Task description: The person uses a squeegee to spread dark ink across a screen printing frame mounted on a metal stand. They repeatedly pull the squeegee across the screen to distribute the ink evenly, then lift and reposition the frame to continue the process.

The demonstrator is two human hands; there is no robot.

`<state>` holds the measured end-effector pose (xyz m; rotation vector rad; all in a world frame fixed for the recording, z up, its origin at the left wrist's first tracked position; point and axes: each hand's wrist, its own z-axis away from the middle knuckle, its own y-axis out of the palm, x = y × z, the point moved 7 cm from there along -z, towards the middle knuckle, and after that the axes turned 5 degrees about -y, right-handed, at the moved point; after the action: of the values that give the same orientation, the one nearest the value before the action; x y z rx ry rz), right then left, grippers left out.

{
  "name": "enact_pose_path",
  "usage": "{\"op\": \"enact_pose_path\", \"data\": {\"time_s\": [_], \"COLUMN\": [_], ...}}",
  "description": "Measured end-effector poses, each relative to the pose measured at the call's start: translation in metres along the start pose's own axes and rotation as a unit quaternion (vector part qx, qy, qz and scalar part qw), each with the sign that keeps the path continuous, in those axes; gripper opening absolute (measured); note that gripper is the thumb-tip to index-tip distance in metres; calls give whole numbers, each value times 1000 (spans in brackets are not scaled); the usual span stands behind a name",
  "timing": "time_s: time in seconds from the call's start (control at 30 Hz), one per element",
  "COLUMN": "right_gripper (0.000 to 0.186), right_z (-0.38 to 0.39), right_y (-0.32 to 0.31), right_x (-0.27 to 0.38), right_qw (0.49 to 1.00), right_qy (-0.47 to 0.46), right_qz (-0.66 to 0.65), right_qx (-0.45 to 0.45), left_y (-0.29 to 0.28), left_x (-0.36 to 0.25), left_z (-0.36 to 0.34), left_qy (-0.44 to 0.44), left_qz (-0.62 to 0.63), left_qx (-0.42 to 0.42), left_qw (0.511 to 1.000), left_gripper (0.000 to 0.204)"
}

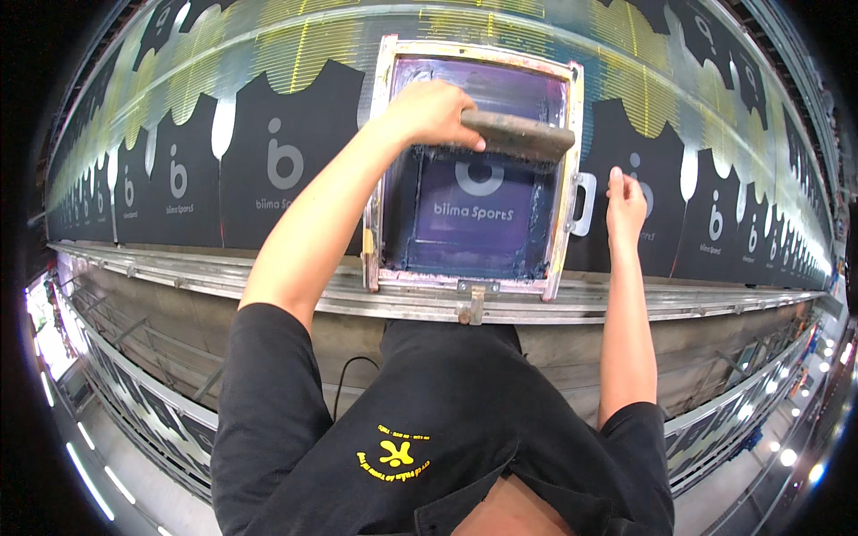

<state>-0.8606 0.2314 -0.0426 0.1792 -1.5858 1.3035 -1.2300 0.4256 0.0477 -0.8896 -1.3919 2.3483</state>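
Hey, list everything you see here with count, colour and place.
Screen-printing frame: one, pale, stained; centre
Mesh screen: one, purple; inside frame
Squeegee: one, grey-brown; over mesh
Side handle: one, whitish; frame's right side
Garment panels: many, black, pale prints; along table
Printing table: one visible beneath panels, yellow-marked; upper area
Rail: one, silver; table's near edge
Lights: several, white; lower corners
Shirt: one, black, yellow emblem; on person
Left hand: one, bare; gripping squeegee
Right hand: one, bare; beside handle, apart
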Motion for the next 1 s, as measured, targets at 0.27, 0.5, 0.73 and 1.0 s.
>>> {"op": "enact_pose_path", "data": {"time_s": [0.27,0.5,0.73,1.0], "right_gripper": [52,51,48,39], "right_z": [29,30,24,75], "right_y": [56,27,33,98], "right_x": [10,67,69,127], "right_qw": [955,963,970,954], "right_qy": [169,136,35,-19], "right_qz": [-201,-209,-240,-298], "right_qx": [140,103,32,7], "left_y": [5,42,139,95], "left_x": [37,1,-67,7], "left_z": [-53,73,254,303], "left_qy": [-9,27,85,41], "left_qz": [-18,44,36,91], "left_qx": [-43,-131,-212,-230], "left_qw": [999,990,973,968], "left_gripper": [38,38,68,50]}}
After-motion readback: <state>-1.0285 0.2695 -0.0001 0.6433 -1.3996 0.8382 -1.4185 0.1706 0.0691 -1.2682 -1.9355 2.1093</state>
